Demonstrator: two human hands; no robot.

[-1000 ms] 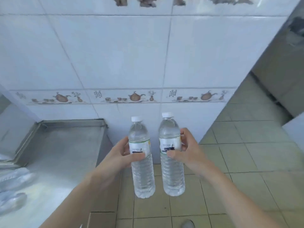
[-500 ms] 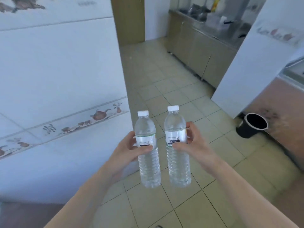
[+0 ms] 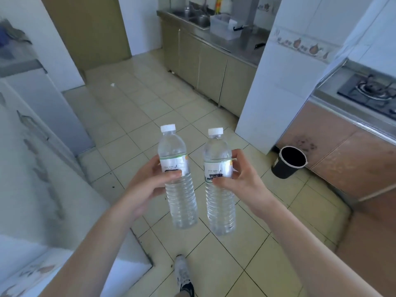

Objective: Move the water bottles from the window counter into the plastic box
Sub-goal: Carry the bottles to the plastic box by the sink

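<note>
1. Nearest, at the bottom edge of the view: one shoe [image 3: 183,277] on the pale tiled floor [image 3: 137,116], toe pointing ahead. Keep steps short and level so nothing swings.

2. Just beyond, two bare forearms reaching forward. Left hand [image 3: 147,185] wrapped round the label band of the left bottle [image 3: 177,181], thumb across the front, fingers behind. Right hand [image 3: 240,179] clasped the same way on the right bottle [image 3: 218,183].

3. Both bottles upright, white caps on, clear water inside, held in the air above the floor tiles, side by side with a narrow gap, not touching. Hold at the label as now, above the ribbed lower half; likely soft-walled, so squeeze firmly but not hard. Keep the gap so they do not knock together.

4. Further right, on the floor against the foot of a brown cabinet: a black bin [image 3: 288,162], open-topped. Pass to its left.

5. Right of that, a white tiled pillar [image 3: 278,82] reaching down to the floor, with a gas hob [image 3: 370,93] on the worktop beyond it. Steer round the pillar's near corner.

6. Farthest, across the room: a steel counter [image 3: 242,47] over olive cabinet doors, a sink at its far end. On that counter, near its front edge, the plastic box [image 3: 224,26], translucent, apparently open on top, contents not discernible.

7. Judged step: carrying both bottles to the box. On arrival, lower one at a time, base first, releasing only once seated.
</note>
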